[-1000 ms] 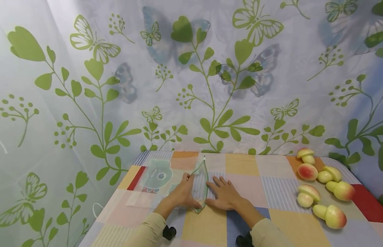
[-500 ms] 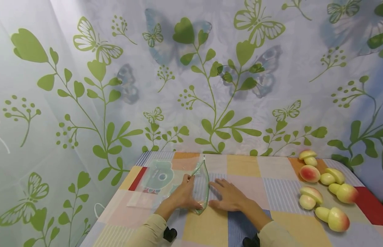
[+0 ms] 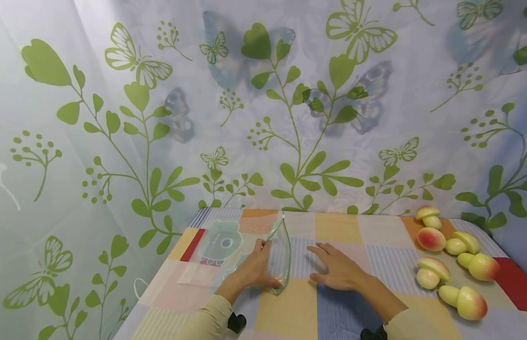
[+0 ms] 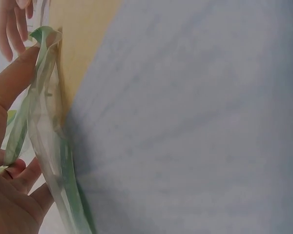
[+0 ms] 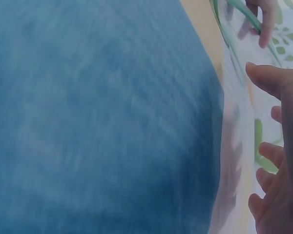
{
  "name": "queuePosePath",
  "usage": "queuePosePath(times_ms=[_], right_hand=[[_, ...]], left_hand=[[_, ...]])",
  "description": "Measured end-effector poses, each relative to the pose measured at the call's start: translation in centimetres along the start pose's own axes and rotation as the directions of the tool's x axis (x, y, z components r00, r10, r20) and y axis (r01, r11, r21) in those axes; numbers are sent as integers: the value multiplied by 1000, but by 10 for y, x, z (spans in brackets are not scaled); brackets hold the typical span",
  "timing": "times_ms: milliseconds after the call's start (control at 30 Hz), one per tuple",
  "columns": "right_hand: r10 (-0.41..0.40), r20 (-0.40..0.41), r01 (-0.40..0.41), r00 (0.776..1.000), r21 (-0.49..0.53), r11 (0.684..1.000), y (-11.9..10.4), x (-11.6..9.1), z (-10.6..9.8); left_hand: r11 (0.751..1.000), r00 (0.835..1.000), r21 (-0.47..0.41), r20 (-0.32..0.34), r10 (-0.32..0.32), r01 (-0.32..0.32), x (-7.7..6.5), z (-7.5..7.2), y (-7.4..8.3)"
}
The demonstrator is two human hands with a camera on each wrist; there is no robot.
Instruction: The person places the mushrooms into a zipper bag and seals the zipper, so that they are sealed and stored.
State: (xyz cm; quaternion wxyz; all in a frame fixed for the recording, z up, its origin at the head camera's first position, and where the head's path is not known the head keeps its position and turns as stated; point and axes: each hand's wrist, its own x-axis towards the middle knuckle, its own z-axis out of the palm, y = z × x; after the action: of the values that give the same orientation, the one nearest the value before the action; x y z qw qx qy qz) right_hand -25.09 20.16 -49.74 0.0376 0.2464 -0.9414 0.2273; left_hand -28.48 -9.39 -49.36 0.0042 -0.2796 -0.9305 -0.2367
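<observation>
A clear zip bag (image 3: 221,242) with a green cartoon print lies on the patchwork cloth, its green-edged mouth standing agape toward the right. My left hand (image 3: 254,270) holds that mouth, thumb at the near end and fingers at the far edge. In the left wrist view, the thumb lies along the bag's green rim (image 4: 20,129) and the other fingers are behind the film. My right hand (image 3: 338,270) is held to the right of the bag, apart from it, with fingers spread and nothing in them. The right wrist view shows its fingers (image 5: 271,152) loosely bent.
Several yellow toy mushrooms with reddish caps, one nearest the front (image 3: 464,302), stand at the table's right side. A patterned curtain (image 3: 263,118) hangs behind the table. At the left edge shows a white cord loop (image 3: 140,287).
My right hand has moved off the bag's mouth to the right. My left hand keeps its hold on the bag. The head view has turned slightly left.
</observation>
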Motion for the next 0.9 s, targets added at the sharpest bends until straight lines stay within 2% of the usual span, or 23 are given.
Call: queuePosePath(times_ms=[233, 667, 900], right_hand=[[4, -36, -5, 999, -37, 999, 8, -14, -16], [17, -53, -21, 998, -65, 998, 21, -32, -41], [11, -89, -16, 996, -56, 998, 27, -45, -52]], left_hand=[[1000, 999, -22, 35, -8, 9, -1, -3, -1], [1000, 999, -13, 43, -8, 8, 2, -1, -4], [999, 999, 49, 31, 4, -6, 2, -1, -3]])
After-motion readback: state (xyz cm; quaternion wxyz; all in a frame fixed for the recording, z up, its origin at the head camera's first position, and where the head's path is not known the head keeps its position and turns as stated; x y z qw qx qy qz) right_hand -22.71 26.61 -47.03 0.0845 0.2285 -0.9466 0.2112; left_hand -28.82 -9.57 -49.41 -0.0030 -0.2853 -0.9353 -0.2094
